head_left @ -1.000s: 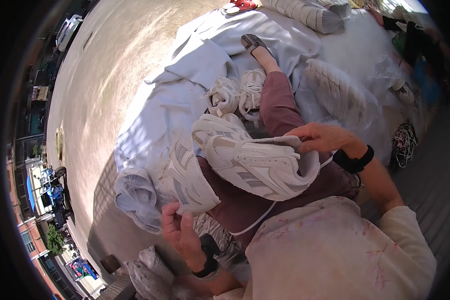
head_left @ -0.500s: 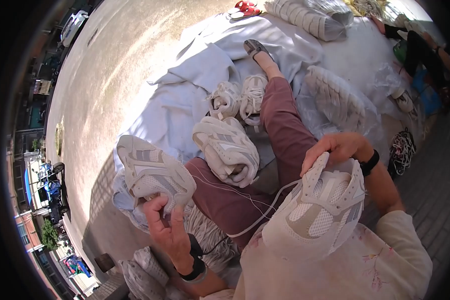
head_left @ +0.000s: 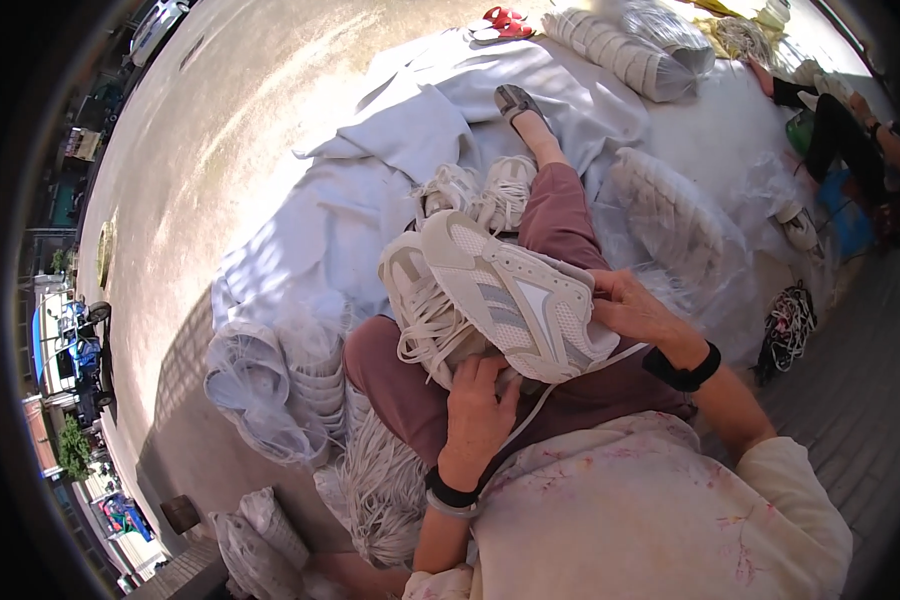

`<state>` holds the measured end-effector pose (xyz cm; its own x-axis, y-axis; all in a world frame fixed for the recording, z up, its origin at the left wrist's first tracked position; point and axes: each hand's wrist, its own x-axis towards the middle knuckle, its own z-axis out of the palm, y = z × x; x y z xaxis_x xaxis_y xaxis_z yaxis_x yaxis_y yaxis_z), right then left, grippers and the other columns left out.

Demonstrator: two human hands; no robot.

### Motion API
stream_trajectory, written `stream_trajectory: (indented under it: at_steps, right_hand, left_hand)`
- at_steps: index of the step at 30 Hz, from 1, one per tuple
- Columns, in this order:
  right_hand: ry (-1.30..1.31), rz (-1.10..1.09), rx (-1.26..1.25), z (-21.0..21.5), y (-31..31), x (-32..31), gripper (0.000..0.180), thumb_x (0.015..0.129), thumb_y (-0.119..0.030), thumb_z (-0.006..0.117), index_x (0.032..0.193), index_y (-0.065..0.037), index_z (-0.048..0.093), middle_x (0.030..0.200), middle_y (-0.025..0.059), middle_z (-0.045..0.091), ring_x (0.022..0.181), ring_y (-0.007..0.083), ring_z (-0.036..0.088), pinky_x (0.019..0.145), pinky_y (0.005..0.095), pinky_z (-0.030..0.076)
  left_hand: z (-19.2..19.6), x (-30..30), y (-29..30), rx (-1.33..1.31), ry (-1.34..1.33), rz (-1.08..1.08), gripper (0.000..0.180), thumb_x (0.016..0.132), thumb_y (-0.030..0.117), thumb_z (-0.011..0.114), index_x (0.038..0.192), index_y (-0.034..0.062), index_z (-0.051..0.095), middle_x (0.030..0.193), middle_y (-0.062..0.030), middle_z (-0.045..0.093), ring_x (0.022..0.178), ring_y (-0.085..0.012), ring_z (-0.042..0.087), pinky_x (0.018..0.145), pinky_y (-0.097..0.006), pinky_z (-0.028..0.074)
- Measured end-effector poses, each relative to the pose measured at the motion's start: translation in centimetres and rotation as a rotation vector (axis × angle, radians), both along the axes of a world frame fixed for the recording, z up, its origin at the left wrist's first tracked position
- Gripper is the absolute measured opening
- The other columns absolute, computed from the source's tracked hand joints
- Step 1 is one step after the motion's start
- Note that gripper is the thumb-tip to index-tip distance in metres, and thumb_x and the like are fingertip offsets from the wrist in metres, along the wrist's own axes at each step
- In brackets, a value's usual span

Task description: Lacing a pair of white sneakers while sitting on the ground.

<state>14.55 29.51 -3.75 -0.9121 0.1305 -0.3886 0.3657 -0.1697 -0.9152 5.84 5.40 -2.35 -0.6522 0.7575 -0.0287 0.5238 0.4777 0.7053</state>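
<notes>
A pale grey and beige mesh shoe upper (head_left: 520,295) lies tilted over my lap, its toe toward the upper left and its eyelets empty. My right hand (head_left: 645,315) is closed on its right end. A second upper (head_left: 405,270), with loose white laces (head_left: 435,330) heaped over it, sits close against its left side. My left hand (head_left: 478,420) curls its fingers at the near end of the two uppers; the fingertips go into the dark gap there. A single lace (head_left: 532,415) trails between my hands. Two laced shoes (head_left: 505,195) stand beyond, on the cloth.
A light grey cloth (head_left: 350,210) covers the ground ahead. Bagged uppers lie left (head_left: 255,390) and right (head_left: 675,210), with a bundle of white laces (head_left: 380,490) beside my lap. More bagged shoe parts (head_left: 620,50) and red footwear (head_left: 502,24) lie farther off; another person's legs (head_left: 840,120) show far right.
My left hand has come from the far left to the middle, near the other hand. My right hand has lowered slightly, and the uppers are now close together over my lap.
</notes>
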Motion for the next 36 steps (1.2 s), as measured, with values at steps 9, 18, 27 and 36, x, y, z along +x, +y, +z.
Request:
stream_trajectory:
  at_steps: [9, 18, 27, 36]
  right_hand:
    - [0.219, 0.029, 0.492, 0.3, -4.6, -0.4, 0.044, 0.081, -0.002, 0.054, 0.125, 0.000, 0.052, 0.108, 0.0238, 0.060, 0.100, 0.0370, 0.061, 0.090, 0.0388, 0.048]
    - [0.152, 0.182, 0.819, 3.1, -10.0, -2.2, 0.061, 0.080, -0.007, 0.058, 0.136, 0.001, 0.034, 0.105, 0.0246, 0.052, 0.079, 0.0397, 0.064, 0.066, 0.0444, 0.056]
    - [0.149, 0.239, 0.898, 3.8, -10.4, -3.0, 0.058, 0.080, -0.006, 0.059, 0.133, 0.003, 0.038, 0.107, 0.0235, 0.053, 0.077, 0.0390, 0.066, 0.062, 0.0421, 0.056]
    - [0.241, 0.178, 0.958, 1.3, -11.2, -3.6, 0.054, 0.083, -0.008, 0.059, 0.133, 0.000, 0.040, 0.106, 0.0220, 0.051, 0.078, 0.0401, 0.065, 0.061, 0.0432, 0.055]
  left_hand:
    - [0.8, -0.9, -3.6, 0.311, -0.277, 0.473, 0.010, 0.089, 0.002, 0.058, 0.098, -0.0012, 0.057, 0.090, -0.0078, 0.058, 0.080, -0.0135, 0.057, 0.072, -0.027, 0.047]
    - [1.7, -1.6, -4.5, 0.272, -0.488, 0.564, 0.055, 0.100, 0.029, 0.043, 0.143, -0.0036, 0.029, 0.131, -0.0167, 0.044, 0.113, -0.0212, 0.048, 0.098, -0.032, 0.038]
    - [3.0, -2.0, -3.9, 0.168, -0.428, 0.487, 0.062, 0.100, 0.032, 0.045, 0.143, -0.0079, 0.027, 0.145, -0.0249, 0.032, 0.133, -0.0312, 0.037, 0.109, -0.037, 0.029]
    - [0.0, -2.6, -3.4, 0.202, -0.522, 0.446, 0.070, 0.099, 0.034, 0.042, 0.148, -0.0032, 0.008, 0.148, -0.0229, 0.025, 0.137, -0.0301, 0.028, 0.111, -0.035, 0.023]
